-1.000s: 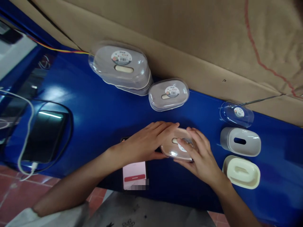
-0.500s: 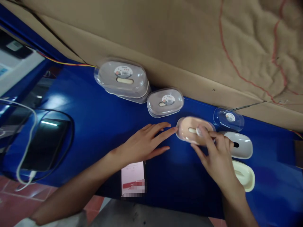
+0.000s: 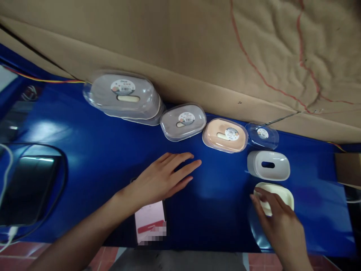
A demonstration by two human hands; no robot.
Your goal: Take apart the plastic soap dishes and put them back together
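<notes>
My left hand [image 3: 165, 175] hovers over the blue table, fingers spread and holding nothing, just above a lit phone [image 3: 150, 222]. My right hand [image 3: 278, 214] is at the cream dish [image 3: 288, 198], its thumb and fingers at the left rim; whether they grip it cannot be made out. Behind that dish lies a white dish with a dark slot [image 3: 278, 162]. Farther back are a clear lid with a label [image 3: 256, 139] and a peach box under a clear cover [image 3: 211, 131]. A grey covered box [image 3: 169, 130] sits left of the peach one.
A stack of grey covered boxes [image 3: 101, 94] stands at the back left against the cardboard wall [image 3: 169, 45]. At the left edge lies a black device [image 3: 28, 188] with cables around it. The blue table [image 3: 98, 145] ends at the front above red tiles.
The peach box has moved back, beside the grey one, and my right hand has let go of it and moved to the cream dish. The view has shifted to the right.
</notes>
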